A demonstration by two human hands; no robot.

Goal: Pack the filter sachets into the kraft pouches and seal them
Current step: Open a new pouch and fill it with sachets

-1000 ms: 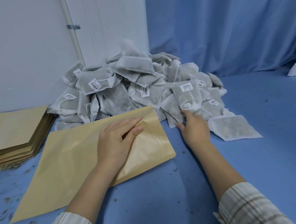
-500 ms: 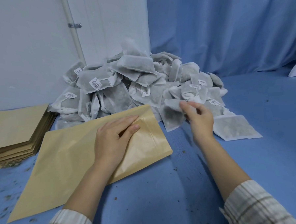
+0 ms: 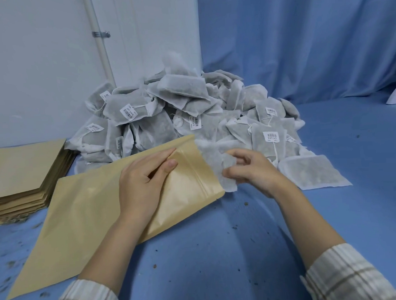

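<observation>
Your right hand [image 3: 251, 170] has come off the pile and swung in to the pouch mouth, and that's the big change: a second ago it was still reaching into the heap, now it's pinching a filter sachet [image 3: 214, 167] between thumb and curled fingers, with the sachet's leading edge right at the open end of the kraft pouch [image 3: 85, 215]. Can't quite tell if it's already slipped inside or just touching the lip, it's blurry there.

Biggest thing near you is the blue table [image 3: 220, 252], with crumbs scattered about under both forearms. Just beyond your hands sits the pile of sachets [image 3: 179, 109], loads still to go. Far out past your left hand is the stack of empty pouches [image 3: 21, 172].

Then the pouch itself, lying flat and slanted from near your left sleeve up to the gap between your hands. Your left hand [image 3: 143, 182] hasn't shifted: palm down on the pouch, fingers fairly straight at the top edge, thumb tucked in by the opening so it looks like you're propping the mouth apart.

One loose sachet [image 3: 313, 171] lies flat just past your right hand.

So I'd say you're at the insert step for this pouch, nothing sealed yet.
</observation>
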